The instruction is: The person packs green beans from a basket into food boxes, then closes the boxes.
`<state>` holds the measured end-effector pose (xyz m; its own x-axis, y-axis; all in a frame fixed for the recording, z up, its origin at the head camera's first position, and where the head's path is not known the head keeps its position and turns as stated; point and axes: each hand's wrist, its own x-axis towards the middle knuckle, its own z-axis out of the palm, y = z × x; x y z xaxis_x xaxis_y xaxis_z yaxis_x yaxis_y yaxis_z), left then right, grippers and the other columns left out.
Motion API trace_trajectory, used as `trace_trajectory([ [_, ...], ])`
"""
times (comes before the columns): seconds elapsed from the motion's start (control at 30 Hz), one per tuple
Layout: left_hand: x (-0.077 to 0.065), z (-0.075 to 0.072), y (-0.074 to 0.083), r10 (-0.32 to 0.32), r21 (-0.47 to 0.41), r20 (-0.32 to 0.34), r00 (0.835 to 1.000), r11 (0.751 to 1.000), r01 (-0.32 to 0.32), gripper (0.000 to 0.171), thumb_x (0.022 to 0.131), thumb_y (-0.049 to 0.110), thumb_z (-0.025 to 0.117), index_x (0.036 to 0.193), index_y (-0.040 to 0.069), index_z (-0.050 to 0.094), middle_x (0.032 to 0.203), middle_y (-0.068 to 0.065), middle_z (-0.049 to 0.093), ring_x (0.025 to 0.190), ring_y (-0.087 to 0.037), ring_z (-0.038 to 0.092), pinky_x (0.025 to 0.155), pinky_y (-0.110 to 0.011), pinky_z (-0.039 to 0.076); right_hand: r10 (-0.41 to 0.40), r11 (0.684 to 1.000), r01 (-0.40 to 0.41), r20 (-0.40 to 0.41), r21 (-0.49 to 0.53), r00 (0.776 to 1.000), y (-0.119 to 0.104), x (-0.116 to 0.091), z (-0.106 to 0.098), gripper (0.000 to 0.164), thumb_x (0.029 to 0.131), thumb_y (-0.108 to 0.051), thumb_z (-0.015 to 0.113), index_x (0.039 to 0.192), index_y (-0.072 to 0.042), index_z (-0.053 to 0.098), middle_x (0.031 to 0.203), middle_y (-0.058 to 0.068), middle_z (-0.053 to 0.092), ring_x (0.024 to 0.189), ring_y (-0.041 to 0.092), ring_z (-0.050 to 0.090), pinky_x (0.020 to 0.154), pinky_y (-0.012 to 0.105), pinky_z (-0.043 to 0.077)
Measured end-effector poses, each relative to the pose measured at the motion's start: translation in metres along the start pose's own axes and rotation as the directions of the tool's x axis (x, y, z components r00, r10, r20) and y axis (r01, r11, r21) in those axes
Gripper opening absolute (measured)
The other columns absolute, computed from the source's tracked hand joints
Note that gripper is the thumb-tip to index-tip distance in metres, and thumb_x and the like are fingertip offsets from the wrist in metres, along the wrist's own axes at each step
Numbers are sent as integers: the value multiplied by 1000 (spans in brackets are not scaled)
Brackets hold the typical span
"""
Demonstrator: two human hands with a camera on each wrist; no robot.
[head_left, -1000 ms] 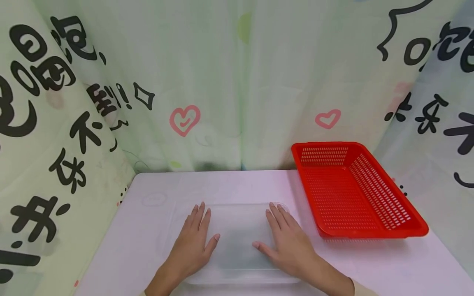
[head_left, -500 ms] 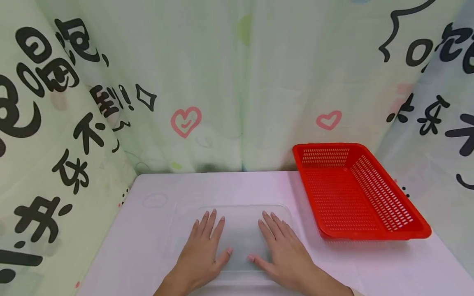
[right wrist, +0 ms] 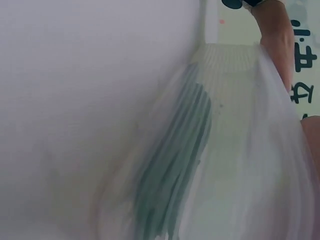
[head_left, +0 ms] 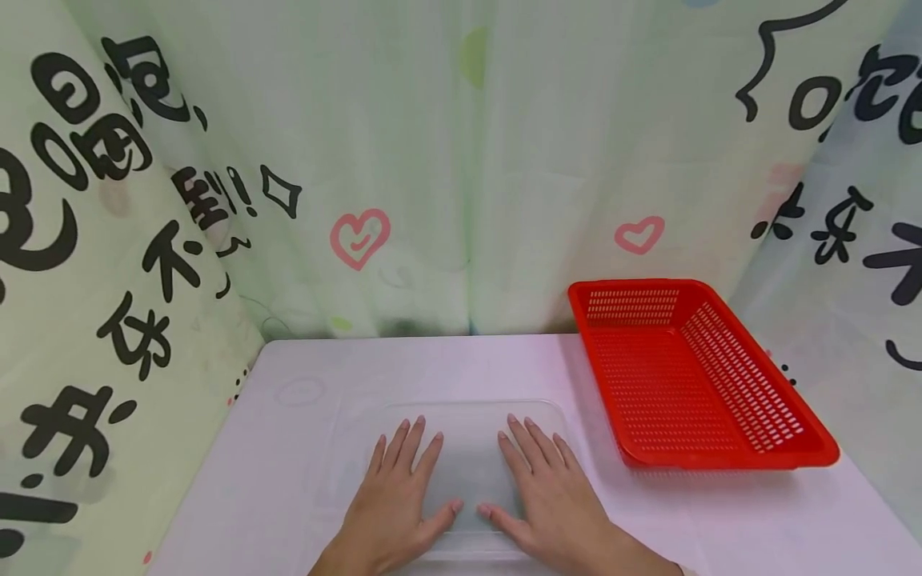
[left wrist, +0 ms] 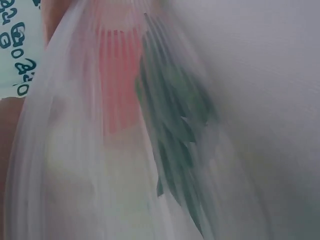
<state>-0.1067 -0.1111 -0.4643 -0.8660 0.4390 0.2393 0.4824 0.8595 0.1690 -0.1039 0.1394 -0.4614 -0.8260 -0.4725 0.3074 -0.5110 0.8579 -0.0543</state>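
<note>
In the head view a flat, translucent plastic container (head_left: 474, 468) lies on the table, with a dim grey-green patch showing through its top. My left hand (head_left: 389, 512) rests palm down on its left part, fingers straight and spread. On the right part lies my right hand (head_left: 555, 512), in the same way; the two thumbs point at each other with a small gap between. Through cloudy plastic, the left wrist view has long dark-green strips (left wrist: 172, 110). Similar green strips (right wrist: 175, 160) appear in the right wrist view. Blur hides what kind they are.
A red perforated plastic basket (head_left: 670, 384) stands at the right of the white table (head_left: 288, 448). Behind and at both sides hangs a pale green curtain (head_left: 504, 160) with black lettering and pink hearts.
Both hands have slid back toward the body and closer together over the container's top. The container and the basket stay in place, apart from a slight camera shift.
</note>
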Motion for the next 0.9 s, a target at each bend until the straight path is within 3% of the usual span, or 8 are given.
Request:
trace_trajectory([
  [0.17,0,4,8,61,-13,29,998,998,-60,76,99,62,47,154,10,43,163,-18,30,149,-44,27,111,-69,29,-71,997,71,-29,5,997,-8,-2,3,81,94,-69,48,147,-8,53,158,13,42,143,35,41,107,61,40],
  [0.37,1,4,11,95,59,-14,995,994,-94,72,93,52,61,150,10,47,160,-18,36,146,-48,32,106,-70,35,-123,992,122,-65,-17,990,-12,-2,7,78,95,-67,48,147,-9,53,159,13,41,143,36,42,105,62,42],
  [0.53,9,-2,-1,4,30,65,998,1000,-6,74,96,57,53,153,11,43,163,-19,29,149,-49,24,113,-69,27,-26,999,25,21,41,999,2,7,3,84,94,-72,48,152,-10,47,163,13,35,149,37,33,113,63,32],
  [0.67,11,-3,-14,-91,43,67,994,995,88,77,98,59,49,155,9,40,165,-22,23,152,-46,18,119,-63,21,74,997,-74,22,27,997,18,12,3,88,93,-71,51,153,-7,43,164,13,32,151,37,27,118,60,26],
  [0.9,8,-1,-20,-88,32,47,995,996,87,80,99,61,47,156,6,36,165,-27,19,153,-46,17,120,-61,20,64,996,-64,0,63,998,26,14,4,90,93,-69,53,154,-4,41,164,14,30,151,38,27,117,59,26],
])
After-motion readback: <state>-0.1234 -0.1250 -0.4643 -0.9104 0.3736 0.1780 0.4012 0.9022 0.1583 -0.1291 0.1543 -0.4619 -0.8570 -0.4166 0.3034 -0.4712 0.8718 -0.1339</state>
